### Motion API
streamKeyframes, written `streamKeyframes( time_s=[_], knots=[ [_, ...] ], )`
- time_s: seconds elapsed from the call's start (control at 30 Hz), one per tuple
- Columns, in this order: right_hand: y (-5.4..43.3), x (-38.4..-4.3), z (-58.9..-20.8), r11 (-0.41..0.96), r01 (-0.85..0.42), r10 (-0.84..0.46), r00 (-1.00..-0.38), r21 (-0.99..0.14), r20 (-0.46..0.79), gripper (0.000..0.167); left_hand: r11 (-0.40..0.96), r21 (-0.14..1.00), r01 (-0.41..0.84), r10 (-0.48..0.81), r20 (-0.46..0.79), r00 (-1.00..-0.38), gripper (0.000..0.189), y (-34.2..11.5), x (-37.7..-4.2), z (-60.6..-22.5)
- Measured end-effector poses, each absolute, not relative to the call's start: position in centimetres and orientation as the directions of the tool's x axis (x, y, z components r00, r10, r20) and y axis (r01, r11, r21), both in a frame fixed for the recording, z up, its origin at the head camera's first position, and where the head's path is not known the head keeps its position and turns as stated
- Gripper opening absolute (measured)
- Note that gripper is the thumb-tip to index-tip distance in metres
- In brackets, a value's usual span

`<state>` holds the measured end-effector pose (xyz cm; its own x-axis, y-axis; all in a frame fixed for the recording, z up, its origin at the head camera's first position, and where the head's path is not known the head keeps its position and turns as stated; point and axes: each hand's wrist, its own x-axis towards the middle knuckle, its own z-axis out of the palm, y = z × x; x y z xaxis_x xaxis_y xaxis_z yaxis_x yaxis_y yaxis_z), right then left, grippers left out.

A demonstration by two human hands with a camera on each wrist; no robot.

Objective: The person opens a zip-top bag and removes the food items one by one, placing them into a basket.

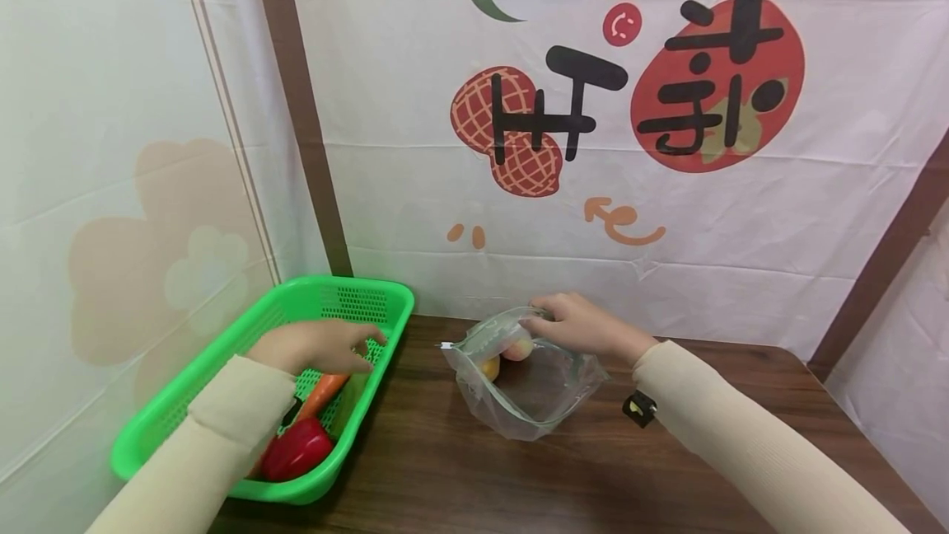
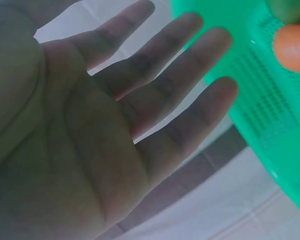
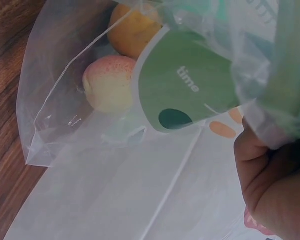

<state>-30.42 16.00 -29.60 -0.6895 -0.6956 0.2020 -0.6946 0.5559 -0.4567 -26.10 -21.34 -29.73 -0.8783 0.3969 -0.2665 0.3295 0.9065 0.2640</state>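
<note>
My left hand [image 1: 322,346] hovers above the green plastic basket [image 1: 404,303], fingers spread and slightly bent. The left wrist view shows its bare palm [image 2: 90,130], with nothing held. In the basket below lie a carrot [image 1: 322,396] and a red bell pepper [image 1: 299,450]; the forearm hides part of the contents. With my right hand [image 1: 586,326] I grip the far rim of a clear zip bag [image 1: 493,414], its mouth spread apart. Inside the bag sit a pinkish peach [image 3: 110,82] and an orange-yellow round fruit [image 3: 132,30], beside a green printed patch [image 3: 190,75].
The bag rests on a dark wooden table [image 1: 593,468], right of the basket. A printed white cloth [image 1: 385,188] hangs behind the table, and another sheet [image 1: 148,188] stands along the left. A white zip slider [image 1: 446,345] sticks out at the bag's left corner.
</note>
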Motion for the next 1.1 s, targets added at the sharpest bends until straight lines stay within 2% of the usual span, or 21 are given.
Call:
streamKeyframes(
  time_s=[0.27,0.53,0.7,0.8,0.93,1.1],
  knots=[
    [16.0,-30.4,-29.7,0.554,-0.694,-0.693,-0.69,-0.46,0.208,0.021,0.888,0.232,0.397,0.449,-0.253,-0.857,0.031,-19.0,-24.3,-28.5],
    [16.0,-30.4,-29.8,0.547,-0.688,-0.69,-0.693,-0.477,0.209,0.025,0.771,0.34,0.538,0.616,-0.185,-0.766,0.027,-16.4,-22.3,-27.4],
    [16.0,-30.3,-29.9,0.546,-0.685,-0.687,-0.695,-0.482,0.211,0.025,0.701,0.336,0.629,0.693,-0.112,-0.712,0.022,-15.2,-21.9,-27.1],
    [15.9,-30.4,-29.9,0.541,-0.686,-0.69,-0.693,-0.487,0.209,0.025,0.627,0.328,0.706,0.755,-0.034,-0.655,0.019,-14.5,-21.8,-26.9],
    [15.6,-30.4,-29.9,0.535,-0.686,-0.696,-0.689,-0.493,0.204,0.021,0.492,0.301,0.817,0.835,0.102,-0.541,0.018,-13.2,-21.6,-26.7],
    [15.4,-30.3,-29.9,0.531,-0.689,-0.698,-0.686,-0.494,0.206,0.017,0.42,0.278,0.864,0.863,0.171,-0.475,0.019,-11.3,-21.7,-26.5]
  ],
)
